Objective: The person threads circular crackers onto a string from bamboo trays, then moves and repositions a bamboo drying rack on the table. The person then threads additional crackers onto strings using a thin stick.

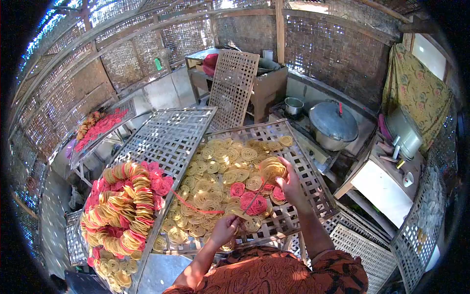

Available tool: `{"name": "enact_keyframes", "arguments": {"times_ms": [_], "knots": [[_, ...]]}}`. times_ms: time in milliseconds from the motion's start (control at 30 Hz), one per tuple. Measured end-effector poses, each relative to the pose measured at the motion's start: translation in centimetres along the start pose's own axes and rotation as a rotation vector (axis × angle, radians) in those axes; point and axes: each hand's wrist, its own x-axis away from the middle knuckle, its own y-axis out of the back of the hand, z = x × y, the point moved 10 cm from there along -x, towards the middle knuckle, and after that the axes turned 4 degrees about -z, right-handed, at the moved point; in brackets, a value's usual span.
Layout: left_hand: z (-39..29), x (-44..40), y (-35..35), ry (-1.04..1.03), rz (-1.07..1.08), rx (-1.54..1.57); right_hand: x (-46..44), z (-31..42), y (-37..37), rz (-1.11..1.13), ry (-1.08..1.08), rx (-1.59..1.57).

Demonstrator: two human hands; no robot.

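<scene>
My right hand is closed around a small stack of yellow coiled crackers, held above the woven bamboo tray. My left hand, lower and nearer my body, pinches the near end of a thin dark stick. The stick slants up toward the stack; whether it passes through the crackers is hidden. Beneath both hands, many yellow crackers lie spread over the tray, with several pink crackers between my hands. A red strip lies across the yellow ones on the left.
At left, thick rings of strung yellow and pink crackers are heaped on another woven tray. More red crackers lie on a rack behind. A large lidded pot stands beyond the tray at right, near a low table. An upright lattice panel leans at the back.
</scene>
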Motion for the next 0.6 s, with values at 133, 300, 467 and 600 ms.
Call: {"name": "enact_keyframes", "arguments": {"times_ms": [133,300,467,600], "knots": [[1.1,-0.3,-0.2,-0.055,-0.032,0.021,0.0,-0.1,0.2,0.036,0.078,0.040],[2.4,-0.6,-0.5,-0.070,-0.049,0.056,1.2,3.1,-1.9,0.192,0.130,-0.127],[1.1,0.0,-0.5,-0.014,-0.045,0.003,0.7,0.4,-1.1,0.139,-0.145,-0.498],[1.7,-0.2,-0.9,-0.041,-0.006,-0.010,-0.2,-2.0,0.5,-0.030,0.035,-0.117]]}}
